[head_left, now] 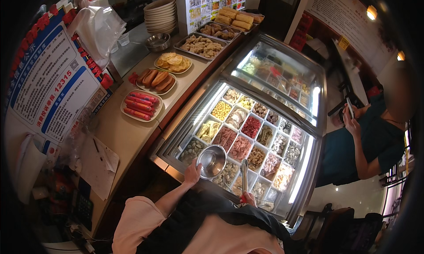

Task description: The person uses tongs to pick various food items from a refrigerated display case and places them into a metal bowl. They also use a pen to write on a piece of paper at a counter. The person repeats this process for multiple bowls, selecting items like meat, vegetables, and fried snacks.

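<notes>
My left hand (193, 173) is closed on the rim of a shiny steel bowl (212, 160), which looks empty. It is held over the near left corner of a lit food display case (170, 154). To the right, my right hand (248, 199) is wrapped round a pair of metal tongs (244, 176), their tips pointing away over the trays. Below them are rows of white trays with raw food: red meat strips (251, 127), pink sliced meat (240, 148), brown pieces (256, 158) and yellow corn-like bits (221, 110). The bowl hides some trays.
Plates of red-wrapped sausages (140, 104), brown sausages (157, 80) and yellow slices (173, 62) line the left counter. Beyond are a fried-food tray (201, 47) and stacked bowls (159, 15). Across the case a person (360, 139) in dark green holds a phone (350, 108).
</notes>
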Demonstrator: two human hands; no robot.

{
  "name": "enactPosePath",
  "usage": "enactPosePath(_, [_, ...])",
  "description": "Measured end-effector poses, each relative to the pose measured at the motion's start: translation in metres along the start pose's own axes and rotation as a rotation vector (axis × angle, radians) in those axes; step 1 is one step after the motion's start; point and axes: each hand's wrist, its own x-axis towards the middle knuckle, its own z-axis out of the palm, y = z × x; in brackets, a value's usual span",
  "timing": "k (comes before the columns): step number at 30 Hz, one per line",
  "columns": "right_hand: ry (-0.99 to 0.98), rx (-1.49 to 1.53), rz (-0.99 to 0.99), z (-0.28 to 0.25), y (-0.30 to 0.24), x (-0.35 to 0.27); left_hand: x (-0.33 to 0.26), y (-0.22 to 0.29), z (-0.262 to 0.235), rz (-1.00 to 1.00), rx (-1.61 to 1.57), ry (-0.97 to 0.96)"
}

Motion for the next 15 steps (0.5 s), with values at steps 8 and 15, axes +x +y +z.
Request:
enactPosePath(8, [0.066, -0.105, -0.019, 0.0, -0.002, 0.001, 0.006, -0.015, 0.012, -0.005, 0.005, -0.058])
enactPosePath(15, [0.118, -0.099, -0.037, 0.007, -0.004, 0.0, 0.003, -0.011, 0.014, -0.012, -0.032, 0.043])
